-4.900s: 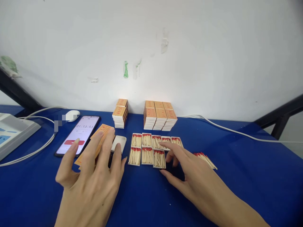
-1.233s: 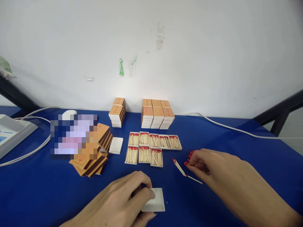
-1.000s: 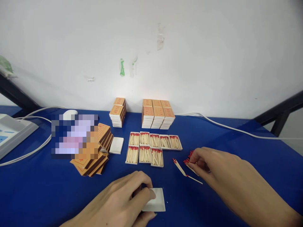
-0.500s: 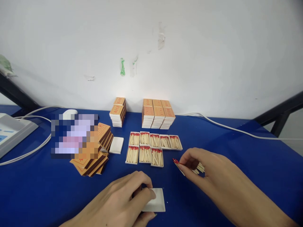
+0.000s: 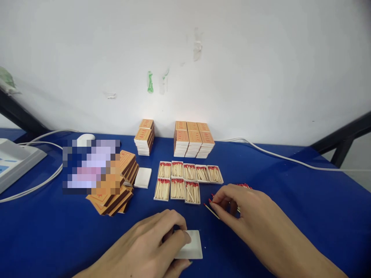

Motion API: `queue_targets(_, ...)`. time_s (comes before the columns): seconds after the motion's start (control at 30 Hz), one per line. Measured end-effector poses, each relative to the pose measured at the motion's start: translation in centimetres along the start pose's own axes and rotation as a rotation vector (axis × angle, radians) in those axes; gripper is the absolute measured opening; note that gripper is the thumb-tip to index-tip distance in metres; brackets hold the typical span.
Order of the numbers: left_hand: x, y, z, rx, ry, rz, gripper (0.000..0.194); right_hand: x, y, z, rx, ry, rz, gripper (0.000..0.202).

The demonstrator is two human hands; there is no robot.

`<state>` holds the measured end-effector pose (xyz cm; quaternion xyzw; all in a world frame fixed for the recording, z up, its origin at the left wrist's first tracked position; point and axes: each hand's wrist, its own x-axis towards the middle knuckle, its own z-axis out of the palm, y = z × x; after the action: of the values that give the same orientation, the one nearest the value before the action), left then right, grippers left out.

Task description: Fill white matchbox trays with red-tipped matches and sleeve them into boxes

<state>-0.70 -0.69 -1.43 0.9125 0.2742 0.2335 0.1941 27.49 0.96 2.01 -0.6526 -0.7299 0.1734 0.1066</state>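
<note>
My left hand (image 5: 153, 241) is closed on the side of an empty white matchbox tray (image 5: 194, 249), its fingers covering the tray's left part. To the right, my right hand (image 5: 249, 216) is low over the table with thumb and fingertips pinched together on red-headed matches (image 5: 211, 200); how many is hidden. One match (image 5: 211, 211) slants out just below those fingertips. Behind the right hand, red heads of more matches (image 5: 245, 185) show, mostly covered by it. Beyond both hands, several open trays filled with matches (image 5: 177, 188) form two rows.
Stacked orange matchboxes (image 5: 194, 137) and a smaller stack (image 5: 144, 135) stand against the wall. Orange matchbox sleeves (image 5: 111, 189) lie piled at left, beside a white tray (image 5: 143, 178). A white cable (image 5: 278, 156) crosses the back right of the blue table (image 5: 58, 239).
My right hand has shifted slightly left and toward me, uncovering red match heads behind it. A single match now slants below its fingertips. My left hand and its tray stay put.
</note>
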Motion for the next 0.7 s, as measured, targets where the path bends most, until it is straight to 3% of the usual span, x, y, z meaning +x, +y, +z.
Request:
queue_targets(0.3, 0.1, 0.0, 0.0, 0.020, 0.000, -0.003, 0.021, -0.1, 0.5, 0.0, 0.017, 0.003, -0.016, 0.023)
queue_targets(0.53, -0.1, -0.4, 0.9, 0.023, 0.089, 0.045, 0.012, 0.0, 0.6, -0.1, 0.036, 0.053, -0.069, 0.025)
queue_targets(0.7, 0.0, -0.1, 0.3, 0.019, 0.001, 0.000, 0.019, 0.0, 0.3, -0.4, 0.066, 0.050, -0.075, 0.028)
